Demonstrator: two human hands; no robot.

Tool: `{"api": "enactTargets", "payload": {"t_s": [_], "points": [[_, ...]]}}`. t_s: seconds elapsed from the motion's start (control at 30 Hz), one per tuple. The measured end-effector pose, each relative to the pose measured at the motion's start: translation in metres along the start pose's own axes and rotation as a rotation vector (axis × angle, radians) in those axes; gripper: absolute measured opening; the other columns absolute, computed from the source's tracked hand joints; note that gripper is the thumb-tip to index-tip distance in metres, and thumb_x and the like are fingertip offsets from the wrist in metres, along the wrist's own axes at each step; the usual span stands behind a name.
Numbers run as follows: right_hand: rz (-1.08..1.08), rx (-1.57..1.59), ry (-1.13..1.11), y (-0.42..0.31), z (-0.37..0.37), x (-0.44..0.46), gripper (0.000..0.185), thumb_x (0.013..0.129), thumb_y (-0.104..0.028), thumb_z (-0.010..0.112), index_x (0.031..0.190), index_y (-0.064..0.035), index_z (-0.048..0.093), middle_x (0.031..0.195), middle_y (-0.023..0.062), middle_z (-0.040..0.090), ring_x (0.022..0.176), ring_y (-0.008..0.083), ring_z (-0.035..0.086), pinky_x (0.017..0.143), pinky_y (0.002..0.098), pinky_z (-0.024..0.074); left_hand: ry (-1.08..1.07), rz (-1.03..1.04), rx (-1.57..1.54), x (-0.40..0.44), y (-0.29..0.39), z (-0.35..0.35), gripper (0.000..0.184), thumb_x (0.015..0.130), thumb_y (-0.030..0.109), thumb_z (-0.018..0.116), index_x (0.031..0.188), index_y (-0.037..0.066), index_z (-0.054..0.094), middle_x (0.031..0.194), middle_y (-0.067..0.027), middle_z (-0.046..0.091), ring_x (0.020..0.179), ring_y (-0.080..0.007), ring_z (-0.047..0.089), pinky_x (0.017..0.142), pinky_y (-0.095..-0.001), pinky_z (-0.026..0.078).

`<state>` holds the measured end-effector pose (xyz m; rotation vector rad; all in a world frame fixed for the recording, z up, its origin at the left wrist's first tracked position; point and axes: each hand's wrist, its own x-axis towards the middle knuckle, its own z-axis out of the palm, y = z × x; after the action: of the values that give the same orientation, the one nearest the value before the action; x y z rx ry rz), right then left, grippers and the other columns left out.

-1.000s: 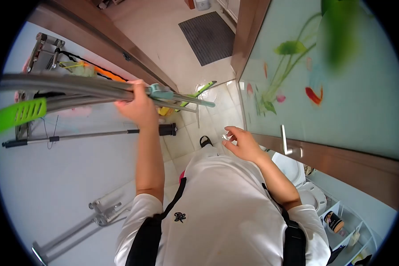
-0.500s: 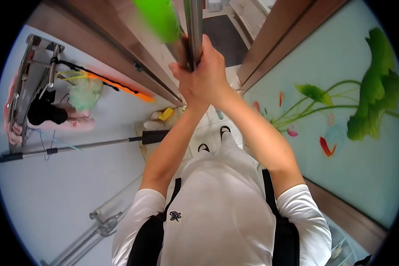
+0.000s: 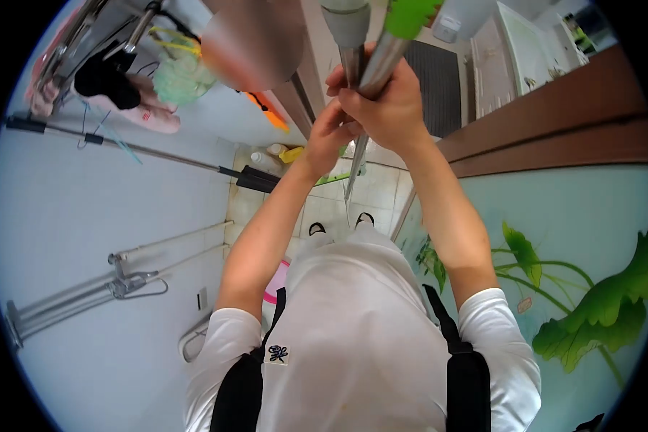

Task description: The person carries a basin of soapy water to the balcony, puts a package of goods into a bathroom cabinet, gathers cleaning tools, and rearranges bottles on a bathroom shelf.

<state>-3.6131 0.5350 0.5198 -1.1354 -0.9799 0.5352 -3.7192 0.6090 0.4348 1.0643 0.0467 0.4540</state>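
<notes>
Two metal poles stand close together in front of me. One has a grey collar [image 3: 345,27] near the top, and the other ends in bright green plastic [image 3: 409,18]. My right hand [image 3: 394,108] is closed around both poles, where they come together. Lower down, my left hand [image 3: 330,129] is closed on the metal pole shaft, its fingertips near my right thumb. Below the hands a thin silver shaft [image 3: 351,183] runs down toward the floor. A narrow green strip [image 3: 333,178] lies beside it, partly hidden by my left wrist.
At left, a wall rack [image 3: 86,43] carries a black cloth and a green mesh puff [image 3: 183,75]. A long black-and-silver pole [image 3: 165,156] leans there. Bottles [image 3: 265,160] stand in the corner. A brown door frame [image 3: 554,119] and lotus-painted panel [image 3: 497,209] are at right.
The poles have moved right, and the green end has swung from left to right of the other pole. My left hand has slid below my right. My view has turned and shifted.
</notes>
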Motion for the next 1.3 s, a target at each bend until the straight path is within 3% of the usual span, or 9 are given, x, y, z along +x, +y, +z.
{"api": "enactTargets", "payload": {"t_s": [0.17, 0.27, 0.37, 0.47, 0.57, 0.83, 0.97, 1.03, 1.3], "points": [[0.028, 0.085, -0.158, -0.002, 0.021, 0.001, 0.029, 0.075, 0.006, 0.057, 0.101, 0.0004, 0.045, 0.097, 0.0167, 0.065, 0.092, 0.0261, 0.065, 0.083, 0.0393, 0.054, 0.138, 0.188, 0.412, -0.014, 0.007, -0.003, 0.045, 0.086, 0.03, 0.065, 0.116, 0.002, 0.048, 0.097, 0.0002, 0.053, 0.086, -0.0086, 0.047, 0.074, -0.0247, 0.041], [0.081, -0.018, -0.275, -0.005, 0.039, 0.002, 0.03, 0.074, 0.008, 0.055, 0.1, -0.001, 0.043, 0.102, 0.0189, 0.063, 0.099, 0.0284, 0.063, 0.087, 0.0414, 0.0523, 0.212, 0.249, 0.553, -0.033, 0.003, -0.026, 0.038, 0.086, 0.028, 0.065, 0.109, 0.003, 0.049, 0.089, 0.0008, 0.053, 0.08, -0.0082, 0.046, 0.072, -0.0248, 0.041], [0.087, 0.188, -0.239, -0.011, 0.054, -0.006, 0.034, 0.071, 0.011, 0.055, 0.1, -0.0039, 0.043, 0.099, 0.0164, 0.062, 0.094, 0.0246, 0.063, 0.082, 0.0371, 0.0531, 0.403, 0.394, 0.332, -0.059, 0.011, -0.041, 0.025, 0.091, 0.027, 0.058, 0.099, 0.005, 0.05, 0.078, 0.0, 0.05, 0.072, -0.0095, 0.046, 0.069, -0.0256, 0.04], [-0.003, 0.151, -0.227, -0.014, 0.039, -0.008, 0.038, 0.066, 0.009, 0.057, 0.1, -0.0037, 0.048, 0.083, 0.0067, 0.058, 0.075, 0.0137, 0.058, 0.066, 0.0278, 0.0491, 0.519, 0.403, 0.354, -0.091, 0.032, -0.074, 0.044, 0.093, 0.049, 0.048, 0.088, 0.006, 0.047, 0.077, -0.0025, 0.048, 0.072, -0.0135, 0.046, 0.069, -0.0279, 0.039], [0.028, 0.283, -0.202, -0.025, 0.026, -0.017, 0.04, 0.064, 0.012, 0.054, 0.1, -0.0055, 0.045, 0.077, 0.0041, 0.048, 0.067, 0.0124, 0.048, 0.057, 0.0252, 0.0408, 0.613, 0.504, 0.333, -0.122, 0.07, -0.083, 0.044, 0.094, 0.049, 0.045, 0.078, 0.008, 0.043, 0.069, -0.0019, 0.041, 0.065, -0.0156, 0.042, 0.063, -0.0298, 0.035], [-0.098, 0.432, -0.232, -0.041, -0.007, -0.051, 0.035, 0.066, -0.007, 0.063, 0.095, -0.0062, 0.044, 0.07, 0.0011, 0.039, 0.059, 0.0102, 0.034, 0.052, 0.025, 0.0278, 0.895, 0.734, 0.102, -0.192, 0.167, -0.086, 0.054, 0.089, 0.062, 0.043, 0.075, 0.011, 0.04, 0.064, -0.0006, 0.034, 0.062, -0.0167, 0.033, 0.064, -0.0322, 0.031], [-0.101, 0.398, -0.163, -0.038, 0.006, -0.059, 0.034, 0.065, -0.008, 0.062, 0.092, -0.0065, 0.04, 0.071, 0.0007, 0.038, 0.058, 0.0104, 0.033, 0.052, 0.0249, 0.0273, 0.787, 0.748, 0.19, -0.213, 0.173, -0.097, 0.054, 0.09, 0.062, 0.041, 0.074, 0.011, 0.04, 0.063, 0.0004, 0.032, 0.061, -0.0157, 0.031, 0.06, -0.0317, 0.027], [-0.062, 0.4, -0.16, -0.031, 0.022, -0.059, 0.032, 0.063, -0.004, 0.06, 0.088, -0.0065, 0.04, 0.068, 0.001, 0.038, 0.057, 0.0108, 0.034, 0.051, 0.0247, 0.0274, 0.694, 0.77, 0.149, -0.208, 0.161, -0.103, 0.044, 0.095, 0.049, 0.043, 0.079, 0.008, 0.044, 0.065, -0.0014, 0.039, 0.061, -0.0149, 0.038, 0.057, -0.0297, 0.031], [0.171, 0.25, -0.33, -0.008, 0.093, -0.063, 0.033, 0.068, 0.006, 0.058, 0.092, -0.0098, 0.043, 0.078, 0.0008, 0.044, 0.064, 0.01, 0.042, 0.054, 0.0236, 0.0357, 0.626, 0.482, 0.264, -0.17, 0.092, -0.085, 0.034, 0.095, 0.041, 0.047, 0.095, 0.006, 0.048, 0.079, -0.0034, 0.049, 0.077, -0.0143, 0.046, 0.072, -0.0301, 0.039]]}}
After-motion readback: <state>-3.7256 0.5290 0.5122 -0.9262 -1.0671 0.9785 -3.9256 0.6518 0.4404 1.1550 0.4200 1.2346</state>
